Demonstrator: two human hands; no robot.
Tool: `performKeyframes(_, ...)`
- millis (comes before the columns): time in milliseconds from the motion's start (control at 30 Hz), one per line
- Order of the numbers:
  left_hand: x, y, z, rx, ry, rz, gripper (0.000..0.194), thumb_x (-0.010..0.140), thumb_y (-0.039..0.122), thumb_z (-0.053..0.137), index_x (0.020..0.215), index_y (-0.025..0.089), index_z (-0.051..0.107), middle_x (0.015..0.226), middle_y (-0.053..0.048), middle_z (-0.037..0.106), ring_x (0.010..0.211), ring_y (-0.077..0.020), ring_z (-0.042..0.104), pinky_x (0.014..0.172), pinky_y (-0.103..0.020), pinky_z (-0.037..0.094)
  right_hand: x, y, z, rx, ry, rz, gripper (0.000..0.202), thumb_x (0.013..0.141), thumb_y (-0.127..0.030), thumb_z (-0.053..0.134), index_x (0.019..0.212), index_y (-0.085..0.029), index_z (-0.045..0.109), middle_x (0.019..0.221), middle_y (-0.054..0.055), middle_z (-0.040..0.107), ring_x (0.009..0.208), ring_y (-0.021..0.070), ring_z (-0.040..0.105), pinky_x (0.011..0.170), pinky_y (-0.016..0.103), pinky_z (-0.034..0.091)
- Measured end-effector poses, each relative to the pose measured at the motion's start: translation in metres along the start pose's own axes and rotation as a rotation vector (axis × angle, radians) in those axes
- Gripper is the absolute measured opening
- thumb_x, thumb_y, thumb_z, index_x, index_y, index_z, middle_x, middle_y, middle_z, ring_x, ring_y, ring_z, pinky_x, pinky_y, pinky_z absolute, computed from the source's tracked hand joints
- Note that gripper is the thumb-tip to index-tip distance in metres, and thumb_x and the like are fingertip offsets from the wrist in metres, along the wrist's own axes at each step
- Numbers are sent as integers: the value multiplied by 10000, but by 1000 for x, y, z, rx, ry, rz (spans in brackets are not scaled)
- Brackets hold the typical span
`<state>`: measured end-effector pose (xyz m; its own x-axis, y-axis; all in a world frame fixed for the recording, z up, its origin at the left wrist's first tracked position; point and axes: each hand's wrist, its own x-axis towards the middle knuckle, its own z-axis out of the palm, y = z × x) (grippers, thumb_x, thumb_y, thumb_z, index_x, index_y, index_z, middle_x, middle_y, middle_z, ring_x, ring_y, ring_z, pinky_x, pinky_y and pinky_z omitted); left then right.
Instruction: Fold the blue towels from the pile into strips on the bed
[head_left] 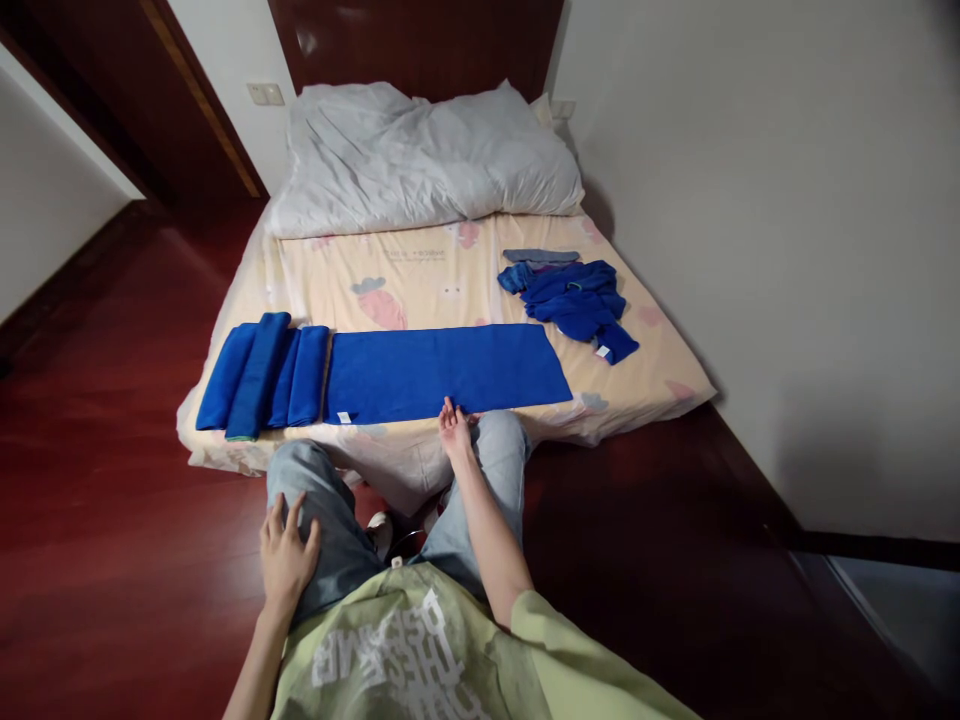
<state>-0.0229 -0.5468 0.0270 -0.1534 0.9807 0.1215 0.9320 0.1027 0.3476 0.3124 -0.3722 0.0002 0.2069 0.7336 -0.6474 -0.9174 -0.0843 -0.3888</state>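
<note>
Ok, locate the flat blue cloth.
In the head view, the flat cloth lies on the bed, just right of the blue bundles, the right hand at its near edge.

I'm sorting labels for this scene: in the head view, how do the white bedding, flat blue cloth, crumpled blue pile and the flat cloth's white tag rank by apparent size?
1. White bedding
2. Flat blue cloth
3. Crumpled blue pile
4. White tag

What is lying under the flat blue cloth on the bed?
Beneath the flat rectangular blue cloth lies the cream fabric bedsheet with prints, visible beyond the cloth's edges; the part directly underneath is covered.
</note>
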Motion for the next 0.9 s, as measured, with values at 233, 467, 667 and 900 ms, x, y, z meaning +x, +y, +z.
performKeyframes(233,1,3,-2,23,7,16,586,983,466,408,1449,152,574,1618,-219,385,1482,-398,409,1207,-577,372,7,4,-3,-23,15,-28,169,1007,-230,521,1001,-230,690,1337,56,734,1187,131,701,960,306,641)
performKeyframes(467,43,26,-4,-4,-11,147,424,988,402,416,1177,189,731,1387,-157,621,1361,-355,536,1156,-537,463,13,14,-3,5,68,-29,115,1011,-240,558,989,-237,671,1249,40,770,1114,112,733,938,259,626)
performKeyframes(667,184,143,9,-105,-229,509,402,998,300,396,1120,225,772,1100,-116,763,1069,-269,690,1017,-419,568,15,19,-5,-4,72,-39,131,1019,-295,552,1072,-248,662,1317,45,746,1129,121,735,979,276,615)
performKeyframes(900,353,283,72,31,-466,625,398,918,92,466,1167,127,774,1187,-123,774,1130,-235,712,1062,-334,528,18,24,-13,-45,73,-10,186,1007,-362,523,1103,-272,654,1423,32,686,1272,154,677,1099,362,568)
